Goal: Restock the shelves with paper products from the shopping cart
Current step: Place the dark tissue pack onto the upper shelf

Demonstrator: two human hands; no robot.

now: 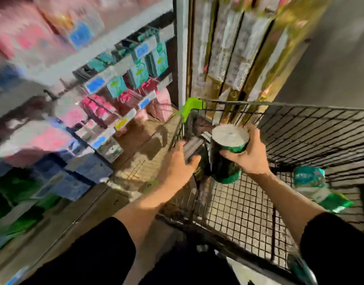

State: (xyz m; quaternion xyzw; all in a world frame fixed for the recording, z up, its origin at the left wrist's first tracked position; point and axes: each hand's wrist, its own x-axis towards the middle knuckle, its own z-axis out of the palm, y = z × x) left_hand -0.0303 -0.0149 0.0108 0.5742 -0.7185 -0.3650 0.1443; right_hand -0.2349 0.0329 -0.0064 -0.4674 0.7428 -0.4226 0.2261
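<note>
Your right hand (251, 156) has its fingers curled round the roll pack (226, 155), a green-wrapped cylinder of paper with a white top, held up above the front left corner of the cart (249, 210). Your left hand (177, 163) grips something dark and shiny touching the pack's left side; the blur hides whether that is part of the same wrap or a second item.

The pack looks light and soft, likely to dent under a hard squeeze, and the glossy film may slide in the palm. A wide hold around the middle of the cylinder, or one hand under its base, should serve better than a pinch at the rim.

A teal and green packet (318, 190) lies on the cart's mesh floor at the right side, well apart from the pack. The cart's green corner piece (190, 108) and the wire rim stand between the pack and the shelves (115, 64) to the left, so the pack probably needs to clear the rim on its way out. Hanging teal and pink packets crowd the hooks there, and price tags jut from the shelf edges. Tall gold-wrapped packs (234, 48) stand just beyond the cart's front edge.
</note>
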